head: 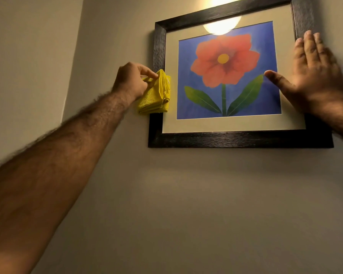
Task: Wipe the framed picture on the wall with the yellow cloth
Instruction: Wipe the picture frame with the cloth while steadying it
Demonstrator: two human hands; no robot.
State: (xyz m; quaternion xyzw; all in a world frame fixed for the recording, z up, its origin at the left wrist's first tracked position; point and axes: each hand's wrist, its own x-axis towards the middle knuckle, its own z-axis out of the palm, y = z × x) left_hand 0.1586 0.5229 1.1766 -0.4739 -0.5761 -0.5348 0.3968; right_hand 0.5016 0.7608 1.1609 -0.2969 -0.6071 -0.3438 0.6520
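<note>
Against the left side of the framed picture (226,76), the left hand (131,82) pinches a folded yellow cloth (156,95) between thumb and fingers, and the cloth lies over the dark left rail of the frame, about halfway up. The right hand (317,76) is open and flat, with nothing held; its fingers lie over the right rail and its thumb reaches onto the glass near the green leaf.

The cloth looks soft, light and thick in its folds, so I think it is better to press it with flat fingers than to pinch it at the edge. The picture hangs on the wall (186,194), a little crooked. It seems stiff, but the glass is probably fragile and the picture may swing. Holding it by the frame rail, as the right hand does, looks safest. A lamp reflection (222,26) shines at the top of the glass.
</note>
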